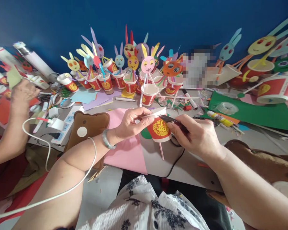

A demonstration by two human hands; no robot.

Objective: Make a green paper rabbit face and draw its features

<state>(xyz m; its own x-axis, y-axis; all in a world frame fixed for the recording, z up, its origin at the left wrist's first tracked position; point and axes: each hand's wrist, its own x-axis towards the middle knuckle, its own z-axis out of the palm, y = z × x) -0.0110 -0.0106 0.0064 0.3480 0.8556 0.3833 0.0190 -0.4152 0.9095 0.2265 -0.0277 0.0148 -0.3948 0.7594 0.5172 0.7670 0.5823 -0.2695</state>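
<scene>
My left hand (138,123), a bracelet on its wrist, is closed with thumb and fingers pinching the white rim area of a red paper cup (160,129) with a yellow printed emblem. The cup is tilted a little, in front of my body above the table. Gripped in my right hand (196,132) is a black-handled tool that looks like scissors (174,121). Its tip meets the cup just under the rim, close to my left fingertips. A striped straw (161,151) shows below the cup; whether it is joined to it I cannot tell.
Behind stand several paper cups with rabbit-faced figures, one pink (148,64). Pink paper (126,143) lies beneath my left arm, beside a brown pouch (86,127) and a power strip (68,123). A white cable (96,153) crosses that arm. Another person's hand (26,92) is at left.
</scene>
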